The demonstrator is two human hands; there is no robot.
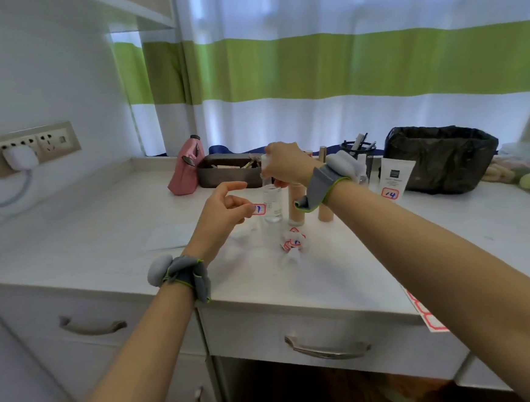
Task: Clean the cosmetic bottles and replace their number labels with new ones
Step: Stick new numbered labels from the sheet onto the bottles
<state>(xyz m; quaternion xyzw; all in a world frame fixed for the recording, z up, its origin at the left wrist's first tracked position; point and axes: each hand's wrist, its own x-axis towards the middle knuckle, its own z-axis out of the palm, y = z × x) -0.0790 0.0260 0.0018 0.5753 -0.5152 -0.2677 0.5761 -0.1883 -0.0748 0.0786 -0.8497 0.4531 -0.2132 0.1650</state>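
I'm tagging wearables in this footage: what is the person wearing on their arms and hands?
Both forearms are bare, with no sleeves, and both hands are ungloved. Each wrist carries a band of grey fabric edged in bright green piping, with a pale grey rounded pod attached: one on the left wrist band and one on the right wrist band. No rings, watches or cables are visible on the left hand or the right hand.

Left hand (223, 209): raised mid-frame, thumb and fingertips pinched together, index finger extended.
Right hand (284, 164): held further forward, fingers closed in a downward grip.
Forearms: both bare and outstretched, each wrist banded.
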